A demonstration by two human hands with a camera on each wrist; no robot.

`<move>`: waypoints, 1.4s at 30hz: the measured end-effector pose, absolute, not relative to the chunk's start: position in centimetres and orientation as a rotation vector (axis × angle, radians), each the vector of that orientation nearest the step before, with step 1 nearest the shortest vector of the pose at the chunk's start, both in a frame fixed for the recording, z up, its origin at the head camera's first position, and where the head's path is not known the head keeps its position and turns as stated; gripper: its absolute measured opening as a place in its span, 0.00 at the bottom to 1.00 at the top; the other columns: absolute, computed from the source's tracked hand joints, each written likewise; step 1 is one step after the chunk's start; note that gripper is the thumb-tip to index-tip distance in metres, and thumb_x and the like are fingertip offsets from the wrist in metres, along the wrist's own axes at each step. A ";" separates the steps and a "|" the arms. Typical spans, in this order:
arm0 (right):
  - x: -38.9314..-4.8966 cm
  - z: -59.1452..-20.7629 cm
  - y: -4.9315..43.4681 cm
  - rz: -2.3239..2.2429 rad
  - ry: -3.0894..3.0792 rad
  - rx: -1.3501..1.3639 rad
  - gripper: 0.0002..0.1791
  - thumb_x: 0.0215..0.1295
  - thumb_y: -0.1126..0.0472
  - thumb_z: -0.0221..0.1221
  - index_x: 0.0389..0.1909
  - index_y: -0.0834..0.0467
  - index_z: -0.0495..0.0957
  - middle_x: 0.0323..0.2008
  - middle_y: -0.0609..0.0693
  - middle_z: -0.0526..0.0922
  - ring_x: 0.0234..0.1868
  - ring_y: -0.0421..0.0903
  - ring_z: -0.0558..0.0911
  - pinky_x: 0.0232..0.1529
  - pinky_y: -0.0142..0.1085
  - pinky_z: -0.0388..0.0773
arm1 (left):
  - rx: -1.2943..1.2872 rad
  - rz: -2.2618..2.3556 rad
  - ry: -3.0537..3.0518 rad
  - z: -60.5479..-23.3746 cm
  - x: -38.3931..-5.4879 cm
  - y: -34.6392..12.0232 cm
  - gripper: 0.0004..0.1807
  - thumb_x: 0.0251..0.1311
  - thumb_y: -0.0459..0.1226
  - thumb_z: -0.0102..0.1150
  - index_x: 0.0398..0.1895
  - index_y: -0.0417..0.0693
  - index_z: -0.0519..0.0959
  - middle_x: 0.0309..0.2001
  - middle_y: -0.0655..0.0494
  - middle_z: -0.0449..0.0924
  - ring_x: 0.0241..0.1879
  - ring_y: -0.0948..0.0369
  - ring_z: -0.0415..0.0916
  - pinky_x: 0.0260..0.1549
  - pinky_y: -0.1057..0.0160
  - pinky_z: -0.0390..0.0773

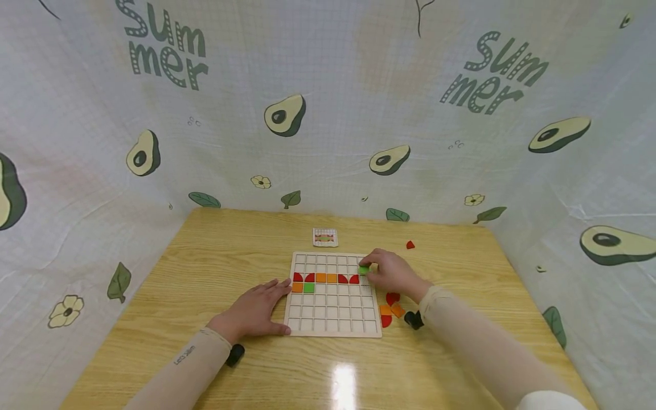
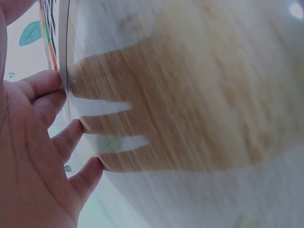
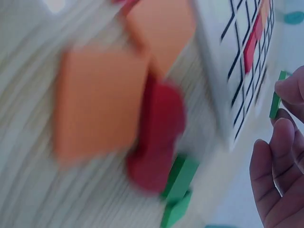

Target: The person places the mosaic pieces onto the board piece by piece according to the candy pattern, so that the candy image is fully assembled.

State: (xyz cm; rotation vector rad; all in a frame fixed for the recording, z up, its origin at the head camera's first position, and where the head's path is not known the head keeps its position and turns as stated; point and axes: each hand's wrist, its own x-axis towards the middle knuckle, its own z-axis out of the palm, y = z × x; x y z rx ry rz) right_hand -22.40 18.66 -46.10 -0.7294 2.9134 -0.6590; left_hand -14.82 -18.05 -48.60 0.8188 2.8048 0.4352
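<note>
A pale square board [image 1: 333, 326] with a grid of cells lies on the wooden table. One row holds red quarter-round pieces [image 1: 343, 279] at both ends and two orange square tiles [image 1: 326, 278] between them. At the left of the row below sit an orange tile [image 1: 297, 287] and a green tile [image 1: 309, 288]. My right hand [image 1: 393, 272] pinches a green square tile [image 3: 278, 97] between thumb and finger, over the board's upper right part. Along the board's left edge, my left hand [image 1: 256, 307] rests with extended fingers, fingertips [image 2: 57, 80] touching the side.
Loose orange tiles [image 3: 102, 104], red pieces [image 3: 154, 137] and green pieces [image 3: 180, 178] lie right of the board. A small pattern card [image 1: 325, 237] is behind it, with a lone red piece [image 1: 410, 245] at the back right. A printed curtain [image 1: 328, 114] surrounds the table.
</note>
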 end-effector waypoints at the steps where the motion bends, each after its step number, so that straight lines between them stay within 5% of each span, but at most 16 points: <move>1: -22.4 -46.2 17.9 -0.649 2.910 -0.757 0.15 0.60 0.61 0.67 0.49 0.52 0.86 0.43 0.44 0.80 0.34 0.42 0.74 0.39 0.37 0.76 | 0.820 0.435 2.804 -48.6 -14.8 -18.1 0.54 0.49 0.66 0.67 0.74 0.46 0.65 0.76 0.53 0.57 0.73 0.46 0.54 0.66 0.41 0.60; 15: -21.5 -47.9 10.3 -0.594 2.808 -1.078 0.15 0.62 0.61 0.63 0.49 0.49 0.86 0.44 0.41 0.81 0.38 0.37 0.78 0.40 0.34 0.77 | 0.806 0.461 2.803 -48.7 -14.9 -18.1 0.53 0.48 0.65 0.69 0.74 0.47 0.66 0.76 0.54 0.58 0.73 0.46 0.55 0.65 0.40 0.60; 42: -20.9 -48.2 9.4 -0.516 2.836 -1.143 0.14 0.62 0.57 0.65 0.50 0.48 0.86 0.44 0.41 0.80 0.40 0.37 0.79 0.37 0.34 0.79 | 0.827 0.431 2.804 -48.8 -15.0 -18.2 0.53 0.49 0.67 0.66 0.74 0.47 0.66 0.76 0.54 0.58 0.73 0.47 0.55 0.66 0.42 0.60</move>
